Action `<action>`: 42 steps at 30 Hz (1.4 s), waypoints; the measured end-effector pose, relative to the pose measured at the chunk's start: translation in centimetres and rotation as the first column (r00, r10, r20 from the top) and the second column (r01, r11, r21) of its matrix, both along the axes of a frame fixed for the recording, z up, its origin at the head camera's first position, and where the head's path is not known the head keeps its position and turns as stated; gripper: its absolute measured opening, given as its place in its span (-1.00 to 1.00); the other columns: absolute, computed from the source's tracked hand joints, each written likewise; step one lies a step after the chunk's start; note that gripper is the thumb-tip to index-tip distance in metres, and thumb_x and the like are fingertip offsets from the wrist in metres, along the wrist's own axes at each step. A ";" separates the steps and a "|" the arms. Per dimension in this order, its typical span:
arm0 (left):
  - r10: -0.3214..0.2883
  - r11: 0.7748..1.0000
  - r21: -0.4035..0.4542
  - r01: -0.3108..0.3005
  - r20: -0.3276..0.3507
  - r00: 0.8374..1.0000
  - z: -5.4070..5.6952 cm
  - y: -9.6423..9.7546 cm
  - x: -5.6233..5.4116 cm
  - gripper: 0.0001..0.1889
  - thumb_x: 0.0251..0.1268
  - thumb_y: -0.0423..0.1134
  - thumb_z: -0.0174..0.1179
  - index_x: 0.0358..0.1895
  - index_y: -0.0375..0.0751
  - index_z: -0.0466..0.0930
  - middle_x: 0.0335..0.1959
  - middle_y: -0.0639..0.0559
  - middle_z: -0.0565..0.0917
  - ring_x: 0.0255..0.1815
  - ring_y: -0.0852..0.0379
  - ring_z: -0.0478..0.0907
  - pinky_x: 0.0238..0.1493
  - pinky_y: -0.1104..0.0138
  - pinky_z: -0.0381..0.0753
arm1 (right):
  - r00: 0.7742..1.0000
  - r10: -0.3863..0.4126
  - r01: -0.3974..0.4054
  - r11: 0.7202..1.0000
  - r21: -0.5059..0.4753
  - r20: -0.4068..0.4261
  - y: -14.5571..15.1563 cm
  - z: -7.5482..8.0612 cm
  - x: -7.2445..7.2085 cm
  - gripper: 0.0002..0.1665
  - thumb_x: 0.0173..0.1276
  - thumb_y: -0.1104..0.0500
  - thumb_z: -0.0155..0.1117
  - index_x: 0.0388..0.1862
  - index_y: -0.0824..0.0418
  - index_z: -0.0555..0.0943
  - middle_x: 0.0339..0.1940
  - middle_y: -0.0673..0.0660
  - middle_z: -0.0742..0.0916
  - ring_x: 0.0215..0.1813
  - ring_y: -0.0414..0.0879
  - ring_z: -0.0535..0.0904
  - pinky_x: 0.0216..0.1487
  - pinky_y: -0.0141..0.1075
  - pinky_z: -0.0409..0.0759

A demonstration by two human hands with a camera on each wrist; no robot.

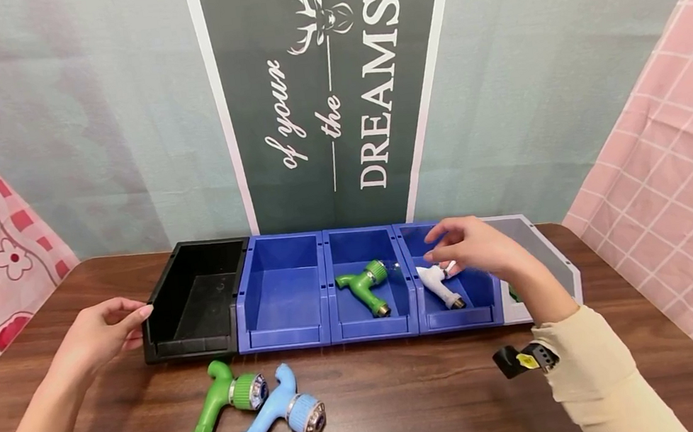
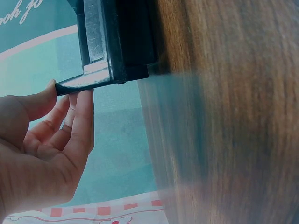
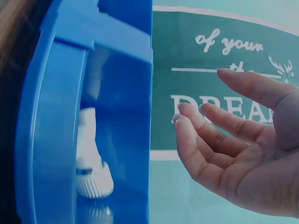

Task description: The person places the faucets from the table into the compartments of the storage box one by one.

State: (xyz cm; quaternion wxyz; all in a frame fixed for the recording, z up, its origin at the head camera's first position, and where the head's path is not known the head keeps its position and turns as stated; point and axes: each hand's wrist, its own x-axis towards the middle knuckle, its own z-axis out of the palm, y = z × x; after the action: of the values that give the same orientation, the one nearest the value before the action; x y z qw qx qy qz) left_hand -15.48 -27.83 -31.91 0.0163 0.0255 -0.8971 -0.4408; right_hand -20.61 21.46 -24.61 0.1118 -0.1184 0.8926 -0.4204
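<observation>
My left hand pinches the left side edge of the black bin between thumb and fingertips; the left wrist view shows the thumb on one side of that edge and fingers on the other. Above the rightmost blue bin, my right hand hovers with loosely bent fingers and nothing between them. A white tap lies in that bin below the hand; in the right wrist view the white tap is clearly apart from the fingers. The neighbouring blue bin holds a green tap.
On the brown table, a second green tap and a light blue tap lie side by side in front of the bins. Another blue bin and a grey-white bin complete the row. A printed curtain hangs behind.
</observation>
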 end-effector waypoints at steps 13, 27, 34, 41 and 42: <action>-0.003 1.000 0.009 0.003 -0.015 1.000 -0.1 0.0 0.0 -0.61 0.37 -0.22 0.00 -0.10 -0.63 0.41 -0.48 0.04 0.56 -0.55 0.25 0.51 -0.47 0.35 0.62 | 0.998 -0.048 0.048 0.999 -0.024 -0.033 4.5 0.0 0.8 -0.48 0.20 0.20 0.28 0.03 0.50 0.39 -0.23 0.27 0.63 -0.30 0.01 0.58 -0.30 -0.20 0.63; 0.018 0.998 0.052 -0.018 -0.014 1.000 -1.9 -1.5 -1.1 -0.64 0.28 -0.04 0.10 -0.22 -0.35 0.52 -0.51 0.12 0.57 -0.54 0.24 0.54 -0.50 0.29 0.63 | 0.988 -0.115 0.123 0.990 0.073 -0.105 10.3 -0.6 1.1 -0.50 0.24 0.19 0.25 0.02 0.52 0.39 -0.23 0.22 0.65 -0.40 -0.27 0.54 -0.38 -0.28 0.61; -0.009 0.999 0.043 0.011 -0.034 0.999 -0.9 -0.8 -0.5 -0.59 0.35 -0.18 0.04 -0.13 -0.62 0.42 -0.48 0.05 0.58 -0.56 0.25 0.51 -0.49 0.33 0.62 | 0.981 -0.144 0.165 0.972 0.167 -0.133 13.0 -0.8 1.4 -0.46 0.26 0.14 0.24 0.04 0.53 0.39 -0.18 0.26 0.63 -0.35 -0.26 0.55 -0.36 -0.32 0.61; -0.001 1.000 0.023 0.001 -0.024 1.000 -0.1 0.0 0.0 -0.63 0.37 -0.25 0.01 -0.12 -0.64 0.41 -0.48 0.04 0.57 -0.57 0.26 0.50 -0.49 0.33 0.62 | 0.973 -0.163 0.197 0.956 0.219 -0.162 15.0 -1.1 1.7 -0.46 0.27 0.12 0.23 0.01 0.56 0.41 -0.25 0.23 0.64 -0.38 -0.24 0.54 -0.38 -0.33 0.61; -0.001 1.000 0.023 0.001 -0.023 1.000 -0.1 0.1 0.1 -0.62 0.37 -0.24 0.01 -0.12 -0.64 0.41 -0.48 0.03 0.57 -0.56 0.26 0.51 -0.48 0.33 0.62 | 0.972 -0.169 0.201 0.957 0.208 -0.161 15.3 -1.2 1.7 -0.47 0.26 0.14 0.23 0.00 0.56 0.41 -0.27 0.20 0.64 -0.39 -0.25 0.54 -0.39 -0.33 0.61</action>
State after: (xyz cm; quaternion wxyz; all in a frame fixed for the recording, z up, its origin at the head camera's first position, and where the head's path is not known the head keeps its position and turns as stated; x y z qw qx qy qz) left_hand -15.42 -27.77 -31.99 0.0260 0.0203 -0.8918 -0.4512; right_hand -18.87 36.77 -25.80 0.0207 -0.0504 0.9469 -0.3169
